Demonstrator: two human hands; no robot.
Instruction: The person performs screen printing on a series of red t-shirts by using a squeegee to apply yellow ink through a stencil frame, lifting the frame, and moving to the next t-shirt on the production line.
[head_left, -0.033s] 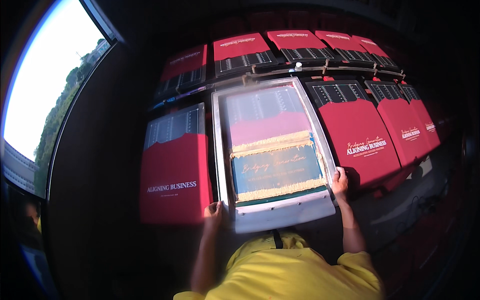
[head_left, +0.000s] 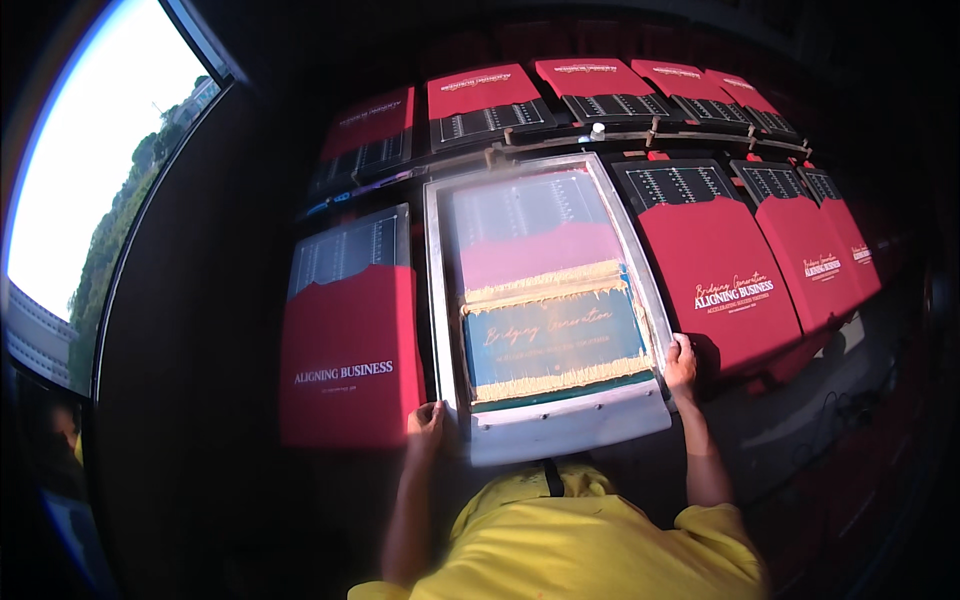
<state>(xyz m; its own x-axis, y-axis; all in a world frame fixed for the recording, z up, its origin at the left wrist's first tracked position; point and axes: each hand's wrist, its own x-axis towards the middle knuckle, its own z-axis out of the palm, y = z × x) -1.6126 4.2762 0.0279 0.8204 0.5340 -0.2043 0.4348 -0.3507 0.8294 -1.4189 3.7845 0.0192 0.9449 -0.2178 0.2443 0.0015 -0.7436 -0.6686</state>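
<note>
A screen printing frame point(head_left: 433, 270) with pale metal sides lies over a red fabric panel on a board in front of me. Through its mesh the red fabric and the black, white-marked end of the board show faintly. Tan ink point(head_left: 550, 282) lies in two thick bands above and below a blue-green stencil area point(head_left: 555, 335) with lettering. My left hand point(head_left: 426, 425) is closed on the frame's near left corner. At the near right side my right hand point(head_left: 680, 368) grips the frame's edge, thumb up. Fingers under the frame are hidden.
Red printed panels lie on black boards to the left point(head_left: 350, 340), to the right point(head_left: 715, 260) and in a far row point(head_left: 480, 92). A rail point(head_left: 570, 137) with a small white bottle point(head_left: 597, 131) runs between the rows. A bright window point(head_left: 90, 150) is at far left.
</note>
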